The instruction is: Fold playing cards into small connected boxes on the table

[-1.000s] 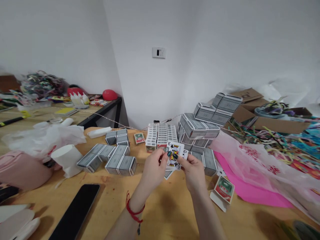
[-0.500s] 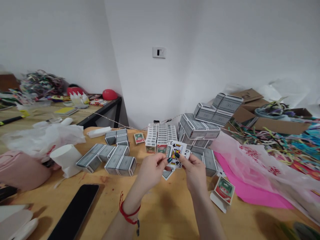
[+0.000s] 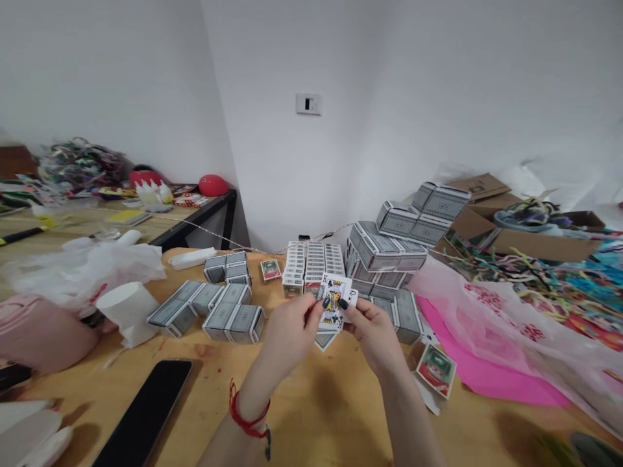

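Between my two hands are playing cards, face up, with a king of clubs in front and the edge of a queen behind it. My left hand pinches their left edge with thumb and fingers. On the right side, my right hand grips them, thumb on the face. Just beneath, a patterned card back lies on the wooden table. Rows of small card boxes stand right behind my hands. An opened red and green card box lies to the right of my right wrist.
Grey patterned card boxes are stacked at the right and grouped at the left. A black phone lies front left, near a white paper roll. Pink wrapping sheets and a cardboard box are at right.
The cards have moved slightly left in my hands, and my right hand has come in closer to the left one. Both hands keep hold of the cards.
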`<control>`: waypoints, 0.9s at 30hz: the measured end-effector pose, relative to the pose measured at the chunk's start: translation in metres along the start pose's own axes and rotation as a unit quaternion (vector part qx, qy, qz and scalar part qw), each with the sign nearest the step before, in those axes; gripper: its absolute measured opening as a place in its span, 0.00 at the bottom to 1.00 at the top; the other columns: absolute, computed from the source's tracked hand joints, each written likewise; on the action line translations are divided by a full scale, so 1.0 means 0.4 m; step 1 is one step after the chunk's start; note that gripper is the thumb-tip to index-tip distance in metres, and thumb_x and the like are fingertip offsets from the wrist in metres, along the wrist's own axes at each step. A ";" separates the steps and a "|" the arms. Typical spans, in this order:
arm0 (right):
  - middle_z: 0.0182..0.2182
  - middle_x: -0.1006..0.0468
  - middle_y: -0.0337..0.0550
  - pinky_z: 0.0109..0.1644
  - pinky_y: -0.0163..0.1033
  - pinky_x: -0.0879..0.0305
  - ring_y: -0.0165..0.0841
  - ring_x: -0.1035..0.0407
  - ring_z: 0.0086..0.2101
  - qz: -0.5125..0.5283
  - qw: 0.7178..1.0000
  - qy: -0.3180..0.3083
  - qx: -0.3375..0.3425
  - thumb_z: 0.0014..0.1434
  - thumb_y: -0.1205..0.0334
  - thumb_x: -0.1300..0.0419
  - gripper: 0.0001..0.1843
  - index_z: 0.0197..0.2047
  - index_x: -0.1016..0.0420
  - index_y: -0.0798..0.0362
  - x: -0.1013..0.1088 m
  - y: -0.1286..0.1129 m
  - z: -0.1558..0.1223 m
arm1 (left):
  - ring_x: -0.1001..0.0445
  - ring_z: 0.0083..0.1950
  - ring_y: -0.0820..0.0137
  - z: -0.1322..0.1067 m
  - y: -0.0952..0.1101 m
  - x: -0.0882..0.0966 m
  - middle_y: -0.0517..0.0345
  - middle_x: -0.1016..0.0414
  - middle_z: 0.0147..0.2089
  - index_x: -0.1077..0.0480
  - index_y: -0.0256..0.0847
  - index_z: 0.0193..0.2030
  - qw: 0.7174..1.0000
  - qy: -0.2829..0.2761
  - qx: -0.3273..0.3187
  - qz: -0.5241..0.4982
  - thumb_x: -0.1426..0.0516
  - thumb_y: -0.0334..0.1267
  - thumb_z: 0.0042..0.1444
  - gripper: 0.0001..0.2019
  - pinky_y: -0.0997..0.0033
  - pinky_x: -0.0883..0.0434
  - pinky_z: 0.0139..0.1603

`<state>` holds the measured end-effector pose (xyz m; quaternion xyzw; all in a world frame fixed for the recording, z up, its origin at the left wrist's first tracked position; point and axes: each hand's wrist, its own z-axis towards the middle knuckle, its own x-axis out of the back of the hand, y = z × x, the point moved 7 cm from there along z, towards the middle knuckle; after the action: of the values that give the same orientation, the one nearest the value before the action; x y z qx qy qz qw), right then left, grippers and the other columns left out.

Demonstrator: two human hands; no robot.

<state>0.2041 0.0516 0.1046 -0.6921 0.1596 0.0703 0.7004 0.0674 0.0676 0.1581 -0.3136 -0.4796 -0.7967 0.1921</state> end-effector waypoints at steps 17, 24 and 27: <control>0.17 0.28 0.38 0.26 0.34 0.41 0.32 0.36 0.21 -0.288 0.939 0.133 0.134 0.51 0.54 0.43 0.10 0.26 0.28 0.51 0.010 -0.029 -0.021 | 0.30 0.33 0.68 -0.026 0.057 -0.007 0.56 0.27 0.29 0.32 0.41 0.29 0.991 0.050 -0.080 0.095 0.51 0.33 0.55 0.08 0.71 0.38 0.33; 0.23 0.25 0.40 0.27 0.33 0.39 0.31 0.34 0.23 -0.288 0.942 0.090 0.146 0.54 0.56 0.45 0.11 0.37 0.29 0.52 0.011 -0.047 -0.016 | 0.30 0.30 0.69 -0.042 0.083 -0.020 0.57 0.27 0.28 0.34 0.41 0.29 0.988 0.071 -0.082 0.114 0.51 0.31 0.54 0.07 0.71 0.40 0.30; 0.27 0.23 0.40 0.32 0.34 0.35 0.31 0.31 0.27 -0.239 0.959 0.028 0.150 0.53 0.55 0.44 0.17 0.45 0.29 0.52 0.022 -0.060 -0.008 | 0.30 0.29 0.71 -0.036 0.067 -0.009 0.59 0.28 0.26 0.35 0.41 0.27 0.993 0.065 -0.056 0.081 0.50 0.32 0.53 0.06 0.73 0.39 0.28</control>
<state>0.2197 0.0466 0.1245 -0.5984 0.0181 -0.1434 0.7880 0.0818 0.0424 0.1681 -0.3092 -0.3942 -0.8227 0.2688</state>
